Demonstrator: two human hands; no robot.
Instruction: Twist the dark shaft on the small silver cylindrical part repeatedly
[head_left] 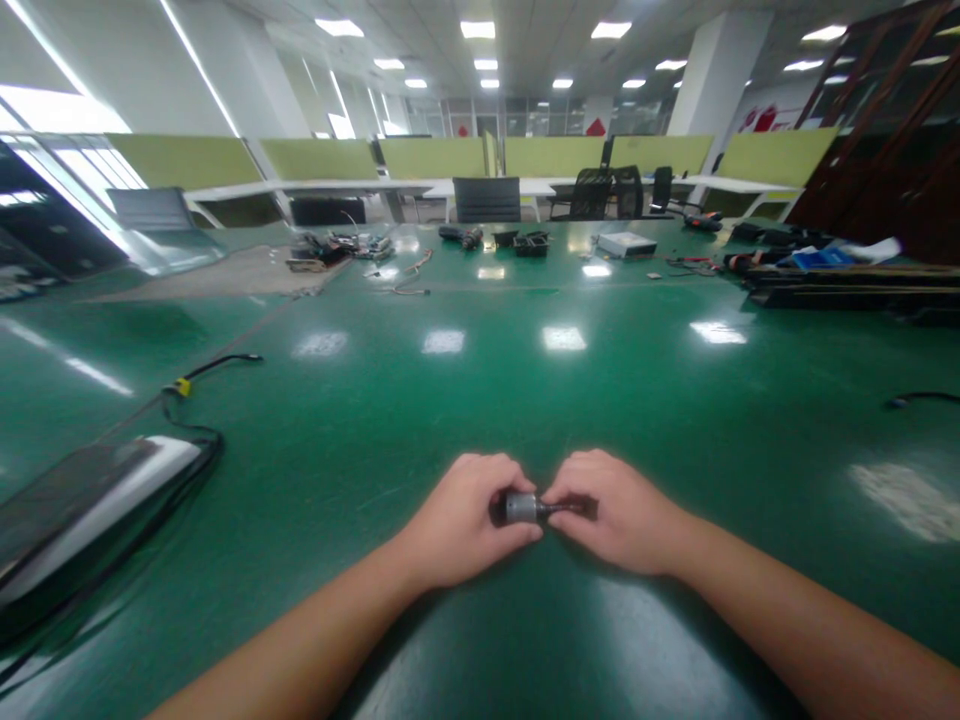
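At 6 o'clock on the green tabletop (480, 400), the left hand (463, 520) pinches a grey metal cylinder (521, 507); the right hand (624, 512) pinches what seems a thin shaft (547, 509) at its 3 o'clock. Keeping these 2 in line avoids side strain.

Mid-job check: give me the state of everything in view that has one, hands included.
Left hand: curled around the gray cylinder.
Right hand: pinching the narrow end.
Gray cylinder: lying crosswise between the hands, narrow end toward the right one.
Ceiling lights: on.
Black cable at left: one end loose on the green table.
Middle chair: upright.
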